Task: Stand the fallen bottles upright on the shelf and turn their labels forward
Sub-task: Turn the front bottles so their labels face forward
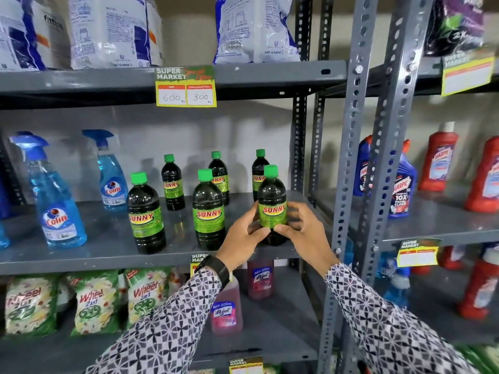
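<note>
Several dark Sunny bottles with green caps and green labels stand upright on the grey middle shelf (102, 244). My left hand (244, 233) and my right hand (302, 228) both grip the front right Sunny bottle (272, 193) around its lower half, near the shelf's front edge. It stands upright with its label facing me. To its left are the front middle bottle (208, 209) and the front left bottle (145, 214), labels forward. Three more bottles stand behind: back left (172, 183), back middle (220, 176) and back right (258, 171), which is partly hidden by the held one.
Two blue Colin spray bottles (58, 206) stand at the left of the same shelf. A grey perforated upright (351, 157) borders the shelf on the right, with Harpic bottles (402, 190) beyond it. Detergent bags fill the shelf above; Wheel packs and pink Lizol bottles (226, 311) sit below.
</note>
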Available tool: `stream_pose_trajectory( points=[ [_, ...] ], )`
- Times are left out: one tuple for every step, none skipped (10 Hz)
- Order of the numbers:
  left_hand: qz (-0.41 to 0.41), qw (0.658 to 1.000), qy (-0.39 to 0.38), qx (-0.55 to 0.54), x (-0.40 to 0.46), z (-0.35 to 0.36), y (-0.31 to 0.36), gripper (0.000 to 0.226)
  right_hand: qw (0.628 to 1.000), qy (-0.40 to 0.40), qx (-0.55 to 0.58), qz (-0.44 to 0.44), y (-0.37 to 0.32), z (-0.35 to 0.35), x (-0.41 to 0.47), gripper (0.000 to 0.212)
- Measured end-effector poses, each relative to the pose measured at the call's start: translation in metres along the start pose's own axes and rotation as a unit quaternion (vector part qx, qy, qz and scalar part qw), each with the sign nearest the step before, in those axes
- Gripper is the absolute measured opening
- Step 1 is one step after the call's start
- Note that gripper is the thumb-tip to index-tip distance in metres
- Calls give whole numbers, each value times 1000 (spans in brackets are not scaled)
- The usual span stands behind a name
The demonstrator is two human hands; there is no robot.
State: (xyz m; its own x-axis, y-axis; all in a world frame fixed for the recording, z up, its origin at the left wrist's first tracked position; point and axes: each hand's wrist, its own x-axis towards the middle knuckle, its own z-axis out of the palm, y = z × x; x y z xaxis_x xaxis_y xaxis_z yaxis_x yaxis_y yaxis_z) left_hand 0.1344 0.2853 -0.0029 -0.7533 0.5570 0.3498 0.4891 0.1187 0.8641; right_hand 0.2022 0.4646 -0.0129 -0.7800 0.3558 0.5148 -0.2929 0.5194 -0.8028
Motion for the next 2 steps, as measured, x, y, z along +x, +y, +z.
stream_pose_trajectory(
  points=[
    [-14, 1000, -9, 5, -2, 1, 3, 74, 1000, -11, -1, -1, 2, 0, -2, 62],
    [0, 999, 30, 17, -21, -1, 23, 68, 999, 32, -3, -5, -9, 2, -13, 65]
  ],
)
